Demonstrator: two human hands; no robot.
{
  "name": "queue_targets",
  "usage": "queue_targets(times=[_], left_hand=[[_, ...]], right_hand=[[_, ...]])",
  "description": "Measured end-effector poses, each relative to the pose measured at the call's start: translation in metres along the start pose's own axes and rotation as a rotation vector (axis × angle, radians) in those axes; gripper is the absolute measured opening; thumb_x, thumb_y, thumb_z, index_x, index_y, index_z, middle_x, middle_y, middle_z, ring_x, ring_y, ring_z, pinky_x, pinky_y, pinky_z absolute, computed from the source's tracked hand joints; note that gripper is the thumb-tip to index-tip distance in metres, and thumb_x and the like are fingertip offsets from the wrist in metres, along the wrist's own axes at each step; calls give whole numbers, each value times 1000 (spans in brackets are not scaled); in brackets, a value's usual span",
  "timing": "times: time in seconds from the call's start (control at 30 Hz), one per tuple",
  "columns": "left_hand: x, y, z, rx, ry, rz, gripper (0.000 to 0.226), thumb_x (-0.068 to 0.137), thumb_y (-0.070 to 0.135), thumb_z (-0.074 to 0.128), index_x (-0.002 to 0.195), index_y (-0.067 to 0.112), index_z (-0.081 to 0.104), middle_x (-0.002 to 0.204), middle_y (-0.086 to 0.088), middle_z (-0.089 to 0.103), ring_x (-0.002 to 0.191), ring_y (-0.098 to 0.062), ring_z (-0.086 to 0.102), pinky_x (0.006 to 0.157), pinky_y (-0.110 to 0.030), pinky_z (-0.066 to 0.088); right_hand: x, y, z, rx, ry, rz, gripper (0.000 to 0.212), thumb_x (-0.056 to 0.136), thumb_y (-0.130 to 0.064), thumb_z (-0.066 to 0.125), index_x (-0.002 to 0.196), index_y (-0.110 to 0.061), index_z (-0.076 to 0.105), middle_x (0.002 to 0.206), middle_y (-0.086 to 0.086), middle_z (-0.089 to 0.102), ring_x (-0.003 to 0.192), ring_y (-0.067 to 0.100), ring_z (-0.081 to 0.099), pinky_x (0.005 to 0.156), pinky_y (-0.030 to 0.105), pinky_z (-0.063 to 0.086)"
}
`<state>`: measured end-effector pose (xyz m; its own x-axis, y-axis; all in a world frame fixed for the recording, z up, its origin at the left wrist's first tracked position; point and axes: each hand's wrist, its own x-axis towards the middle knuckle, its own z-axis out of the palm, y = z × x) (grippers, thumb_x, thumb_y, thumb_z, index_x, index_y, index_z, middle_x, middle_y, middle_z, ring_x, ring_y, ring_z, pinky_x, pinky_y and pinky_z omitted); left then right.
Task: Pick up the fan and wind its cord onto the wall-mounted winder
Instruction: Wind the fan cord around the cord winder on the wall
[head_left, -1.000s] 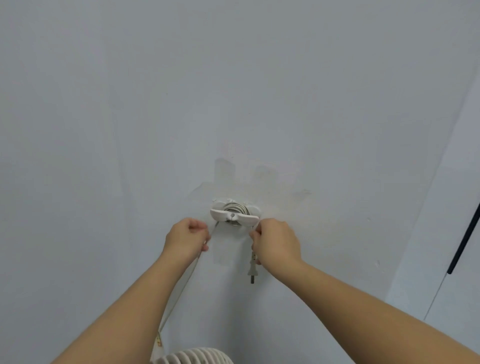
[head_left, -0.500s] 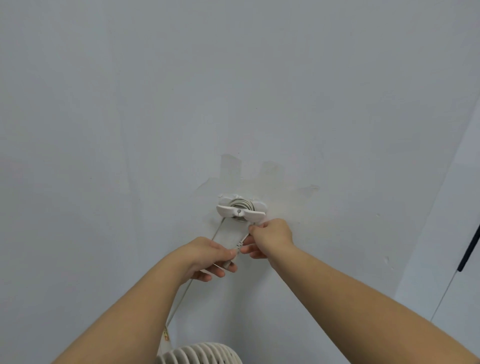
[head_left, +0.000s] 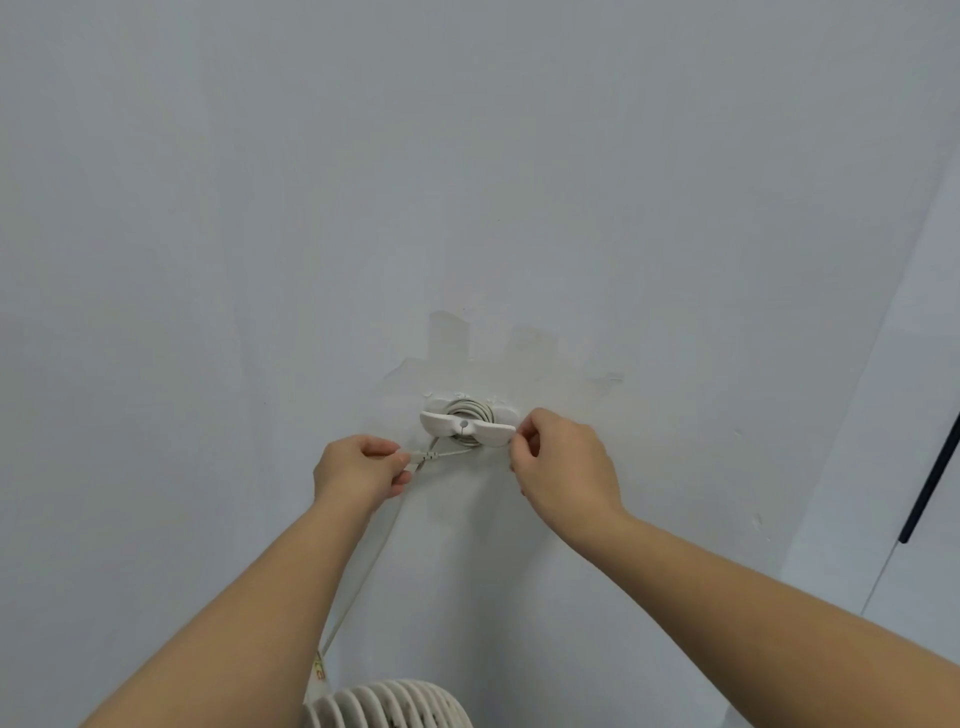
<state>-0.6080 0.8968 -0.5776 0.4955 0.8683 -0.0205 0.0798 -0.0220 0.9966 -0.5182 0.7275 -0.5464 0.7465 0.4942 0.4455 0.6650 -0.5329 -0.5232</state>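
White plastic wall-mounted cord winder (head_left: 467, 427) sits centre frame on the pale grey wall (head_left: 467, 156), grey-white cord (head_left: 470, 413) coiled round it. Left hand (head_left: 358, 470), lower left of the winder, pinches the cord's white plug end (head_left: 418, 460). Right hand (head_left: 563, 462) pinches the winder's right wing tip. White ribbed fan (head_left: 387, 706) at bottom centre, below both hands; cord runs down to it.

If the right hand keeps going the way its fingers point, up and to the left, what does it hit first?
The winder's right wing: the right hand already pinches its tip. Behind it sits the coiled cord, then the wall.
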Motion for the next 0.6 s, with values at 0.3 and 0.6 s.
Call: queue_targets(times=[0.3,0.6], left_hand=[[3,12,16,-88,137,204,17,85,1,64,91,16,71,94,-9,72,72,-16,70,77,-25,54],[-2,14,12,53,131,344,17,86,8,65,97,19,71,103,-3,70,92,-18,69,79,-23,49]], right_hand=[[9,1,-1,-39,43,-137,9,90,-19,48,96,-20,55,84,-1,67,76,24,59,64,36,49],[10,2,2,-58,36,-137,9,88,-17,48,90,-18,57,84,0,65,76,25,58,62,36,48]])
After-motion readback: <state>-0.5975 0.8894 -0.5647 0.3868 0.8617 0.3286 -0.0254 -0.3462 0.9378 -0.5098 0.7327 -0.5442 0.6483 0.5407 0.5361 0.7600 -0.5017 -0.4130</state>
